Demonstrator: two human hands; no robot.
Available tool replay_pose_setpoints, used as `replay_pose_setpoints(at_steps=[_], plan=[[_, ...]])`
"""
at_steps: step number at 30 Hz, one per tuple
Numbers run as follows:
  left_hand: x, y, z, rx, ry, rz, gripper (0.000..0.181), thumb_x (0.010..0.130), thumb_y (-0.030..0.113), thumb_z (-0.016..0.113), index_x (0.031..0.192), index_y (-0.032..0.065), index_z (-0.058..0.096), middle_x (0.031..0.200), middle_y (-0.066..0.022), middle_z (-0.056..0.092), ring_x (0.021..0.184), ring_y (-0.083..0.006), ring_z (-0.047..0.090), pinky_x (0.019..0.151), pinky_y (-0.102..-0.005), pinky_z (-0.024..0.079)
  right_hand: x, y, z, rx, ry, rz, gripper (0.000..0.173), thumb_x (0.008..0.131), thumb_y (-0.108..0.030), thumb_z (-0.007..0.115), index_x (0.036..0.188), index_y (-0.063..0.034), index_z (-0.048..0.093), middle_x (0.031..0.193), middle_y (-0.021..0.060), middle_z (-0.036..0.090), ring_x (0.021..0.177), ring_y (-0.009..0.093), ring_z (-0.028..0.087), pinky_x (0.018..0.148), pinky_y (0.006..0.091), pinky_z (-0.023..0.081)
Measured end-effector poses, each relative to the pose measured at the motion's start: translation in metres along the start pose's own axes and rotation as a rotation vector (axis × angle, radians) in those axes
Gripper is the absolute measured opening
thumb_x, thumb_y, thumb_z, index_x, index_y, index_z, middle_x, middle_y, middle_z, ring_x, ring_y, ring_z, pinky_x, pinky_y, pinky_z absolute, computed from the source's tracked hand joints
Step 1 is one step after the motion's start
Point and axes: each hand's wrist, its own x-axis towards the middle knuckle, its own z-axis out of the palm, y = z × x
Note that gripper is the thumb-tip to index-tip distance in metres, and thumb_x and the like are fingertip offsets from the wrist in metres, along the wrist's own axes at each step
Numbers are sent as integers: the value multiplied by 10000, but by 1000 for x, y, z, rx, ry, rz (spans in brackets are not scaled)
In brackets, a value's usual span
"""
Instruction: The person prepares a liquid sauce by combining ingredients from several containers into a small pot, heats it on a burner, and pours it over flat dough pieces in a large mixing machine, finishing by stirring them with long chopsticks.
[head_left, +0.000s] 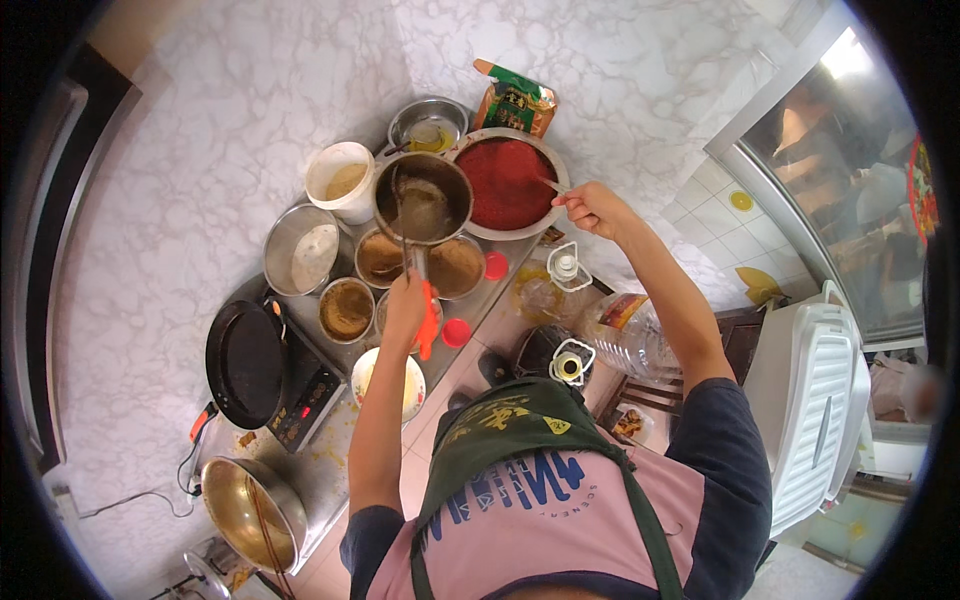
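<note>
My left hand (409, 304) grips the orange handle (428, 322) of a metal saucepan (424, 199) and the thin handle of a dark utensil that reaches into the pan. The saucepan is above bowls of brown powder (457, 266). My right hand (592, 211) pinches a light utensil (553, 184) whose far end meets the dark red contents of a wide metal basin (504, 184). To the left of the saucepan is a white tub (340, 180) with tan contents. Behind it sits a metal bowl (427, 124) with yellow liquid and a ladle.
A black frying pan (247, 364) rests on an induction cooker (307, 405). Near the counter's front lies a floral bowl (388, 382). A brass-coloured basin (253, 514) holds chopsticks. Plastic oil bottles (626, 337) stand at the right. A green and orange packet (517, 105) is by the wall.
</note>
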Motion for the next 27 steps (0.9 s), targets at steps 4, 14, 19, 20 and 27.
replay_pose_setpoints(at_steps=[4, 14, 19, 20, 27], plan=[[18, 17, 27, 68, -18, 12, 384, 941, 352, 324, 817, 9, 447, 651, -78, 498, 451, -155, 477, 390, -300, 419, -27, 16, 25, -174, -44, -129, 180, 856, -88, 421, 828, 12, 568, 527, -13, 420, 371, 81, 333, 326, 230, 238], [39, 21, 31, 28, -33, -32, 373, 933, 319, 313, 851, -21, 443, 660, -113, 520, 456, -190, 507, 396, -330, 448, 29, 97, 8, -1471, 604, -816, 221, 707, -3, 537, 899, 45, 438, 731, 246, 589, 693, 400, 603, 582, 461, 484], [31, 20, 20, 63, 29, 2, 357, 932, 319, 321, 850, -10, 435, 660, -106, 511, 461, -182, 501, 394, -321, 441, 85, 103, -17, -1489, 547, -639, 182, 746, -18, 493, 898, 77, 468, 752, 241, 604, 665, 376, 606, 561, 414, 483], [29, 20, 19, 74, 22, 13, 352, 933, 320, 324, 837, -2, 431, 654, -96, 501, 454, -172, 486, 387, -312, 433, 101, 109, -21, -1441, 460, -613, 178, 761, -19, 471, 910, 78, 468, 708, 211, 591, 589, 338, 574, 509, 387, 458], [36, 21, 18, 162, 69, 27, 379, 928, 343, 332, 808, 2, 446, 639, -87, 494, 453, -168, 485, 385, -309, 430, 90, 56, -33, 314, 44, 125, 198, 850, -22, 307, 954, 59, 454, 537, -46, 279, 370, 46, 216, 310, 208, 154]])
